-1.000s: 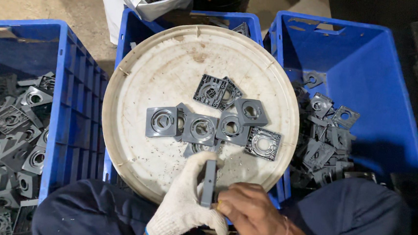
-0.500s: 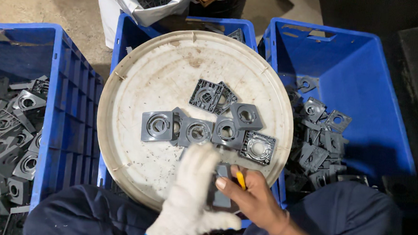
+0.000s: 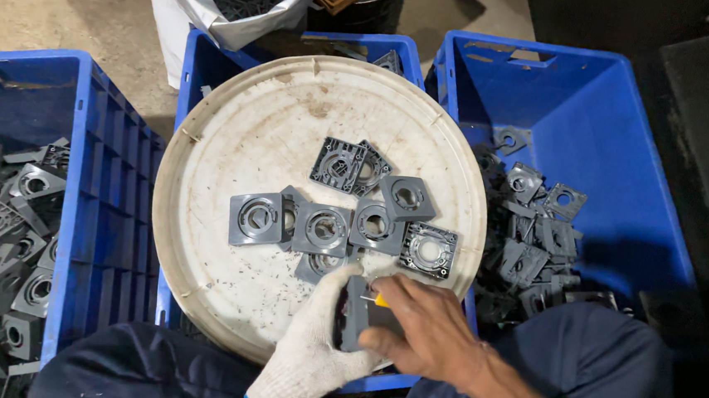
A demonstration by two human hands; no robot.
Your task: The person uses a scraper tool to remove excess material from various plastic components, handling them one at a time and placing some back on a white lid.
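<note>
Head view, left to right. Left blue crate (image 3: 80, 205) holds loose grey square parts. Centre: round white lid (image 3: 235, 116) laid over a middle crate, several grey square plates (image 3: 323, 228) spread on it. Gloved left hand (image 3: 311, 350) has fingers closed around one grey plate (image 3: 355, 311), held on edge at the lid's near rim. Bare right hand (image 3: 424, 333) pinches a small yellow-handled tool (image 3: 379, 300) against it. Judged step: trimming that part; next needs a steady grip. Right blue crate (image 3: 623, 160) holds more parts.
</note>
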